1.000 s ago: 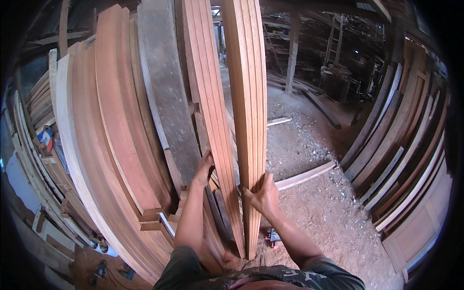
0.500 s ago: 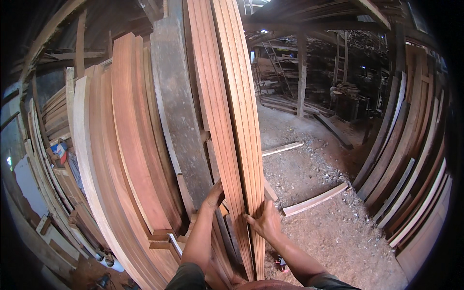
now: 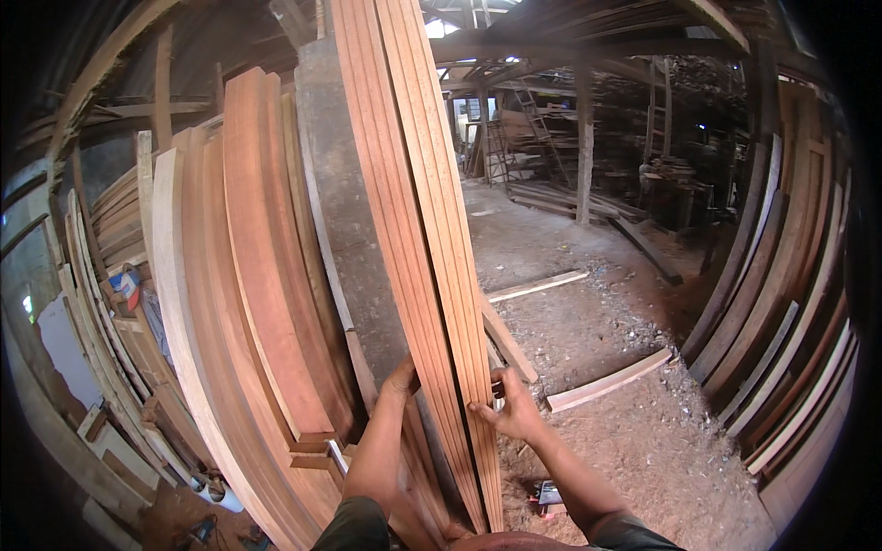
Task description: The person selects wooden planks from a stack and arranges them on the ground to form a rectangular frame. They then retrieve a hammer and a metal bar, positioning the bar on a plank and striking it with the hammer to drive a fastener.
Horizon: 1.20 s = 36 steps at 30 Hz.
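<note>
Two long wooden boards with lengthwise grooves stand side by side in front of me, a reddish one [image 3: 390,193] on the left and a lighter one [image 3: 439,207] on the right. A thin dark gap runs between them. My left hand [image 3: 401,376] grips the reddish board's left edge, its fingers mostly hidden behind the wood. My right hand [image 3: 513,410] is closed on the right edge of the lighter board, thumb across its face and fingers curled at the side. Behind the boards stands a wide dark plank [image 3: 354,220].
Tall reddish planks [image 3: 253,211] lean at the left. More boards [image 3: 781,248] line the right wall. Loose wood strips [image 3: 611,381] lie on the dirt floor [image 3: 634,459], and a small box-like object [image 3: 549,496] sits near my right forearm. A post [image 3: 584,147] stands farther back.
The tops of the two grooved boards have shifted left in view, still held by both hands. More floor and a leaning wood strip show to their right.
</note>
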### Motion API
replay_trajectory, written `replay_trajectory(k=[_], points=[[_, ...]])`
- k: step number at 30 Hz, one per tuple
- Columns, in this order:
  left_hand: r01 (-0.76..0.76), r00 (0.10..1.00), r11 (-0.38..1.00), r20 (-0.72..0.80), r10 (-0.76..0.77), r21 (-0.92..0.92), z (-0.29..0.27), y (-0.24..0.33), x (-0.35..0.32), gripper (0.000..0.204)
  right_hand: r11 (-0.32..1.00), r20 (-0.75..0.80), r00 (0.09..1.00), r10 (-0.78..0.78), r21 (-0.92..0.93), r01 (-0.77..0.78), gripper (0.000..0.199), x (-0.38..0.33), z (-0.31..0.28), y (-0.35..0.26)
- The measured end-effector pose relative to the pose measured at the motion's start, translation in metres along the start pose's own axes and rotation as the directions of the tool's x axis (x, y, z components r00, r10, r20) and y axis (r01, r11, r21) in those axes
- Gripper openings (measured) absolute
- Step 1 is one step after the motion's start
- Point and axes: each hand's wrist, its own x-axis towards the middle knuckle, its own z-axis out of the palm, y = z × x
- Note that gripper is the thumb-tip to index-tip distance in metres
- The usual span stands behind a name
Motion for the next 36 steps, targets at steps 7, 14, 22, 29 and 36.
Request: replay_trajectory(k=[7, 14, 22, 29, 36], points=[[-0.026, 0.99, 0.999, 0.141, 0.03, -0.026, -0.011, 0.001, -0.008, 0.095, 0.992, 0.146, 0.986, 0.082, 0.082, -0.095, 0.098, 0.015, 0.0, 0.015], [0.015, 0.997, 1.0, 0.07, -0.013, -0.022, 0.001, 0.014, -0.026, 0.105, 0.949, 0.227, 0.971, -0.07, 0.314, -0.005, 0.132, 0.035, 0.012, 0.031], [-0.026, 0.999, 0.995, 0.04, 0.03, -0.099, -0.004, 0.001, -0.026, 0.105, 0.904, 0.232, 0.973, -0.016, 0.42, -0.086, 0.134, 0.03, 0.006, 0.011], [-0.15, 0.986, 0.977, -0.095, 0.136, -0.155, 0.037, 0.005, -0.042, 0.084, 0.966, 0.14, 0.99, 0.006, 0.256, -0.042, 0.129, 0.024, 0.009, 0.012], [-0.193, 0.981, 0.963, -0.071, 0.183, -0.19, 0.049, 0.0, -0.028, 0.08, 0.98, 0.069, 0.998, -0.009, 0.197, -0.005, 0.128, 0.02, 0.015, 0.02]])
